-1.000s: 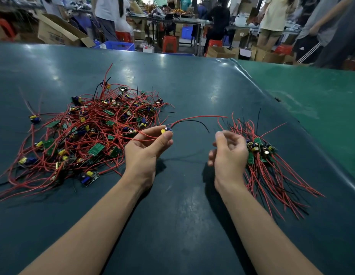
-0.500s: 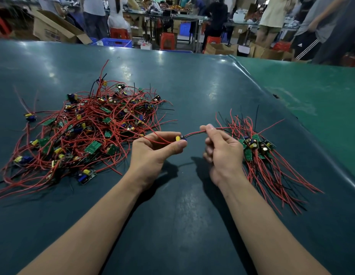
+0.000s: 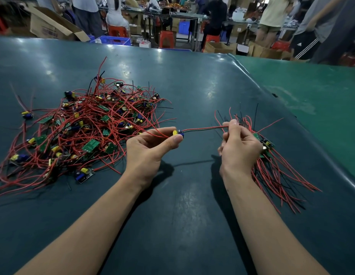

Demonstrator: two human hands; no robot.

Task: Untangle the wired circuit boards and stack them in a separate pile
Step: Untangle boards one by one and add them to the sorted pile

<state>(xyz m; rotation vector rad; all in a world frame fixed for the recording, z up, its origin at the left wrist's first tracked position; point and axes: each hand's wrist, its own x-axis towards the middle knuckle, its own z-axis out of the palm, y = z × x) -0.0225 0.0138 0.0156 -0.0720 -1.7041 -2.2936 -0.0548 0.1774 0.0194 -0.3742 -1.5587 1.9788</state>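
A tangled heap of small green circuit boards with red and black wires (image 3: 89, 132) lies on the left of the dark table. A sorted pile of boards (image 3: 272, 161) with wires fanned toward me lies on the right. My left hand (image 3: 148, 151) pinches one small board (image 3: 178, 133) with yellow and blue parts between thumb and forefinger. Its red and black wire pair (image 3: 204, 129) runs taut to my right hand (image 3: 238, 147), which pinches the wire ends just left of the sorted pile. Part of that pile is hidden behind my right hand.
The dark teal table mat (image 3: 182, 215) ends at a raised edge (image 3: 291, 120) on the right, with a brighter green surface (image 3: 321, 96) beyond. Cardboard boxes (image 3: 51, 24), red stools, a blue crate (image 3: 113, 39) and several people stand past the far edge.
My right hand took hold of the board's wires and drew them straight to the right. My left hand carried the board away from the heap, and the hands moved further apart.
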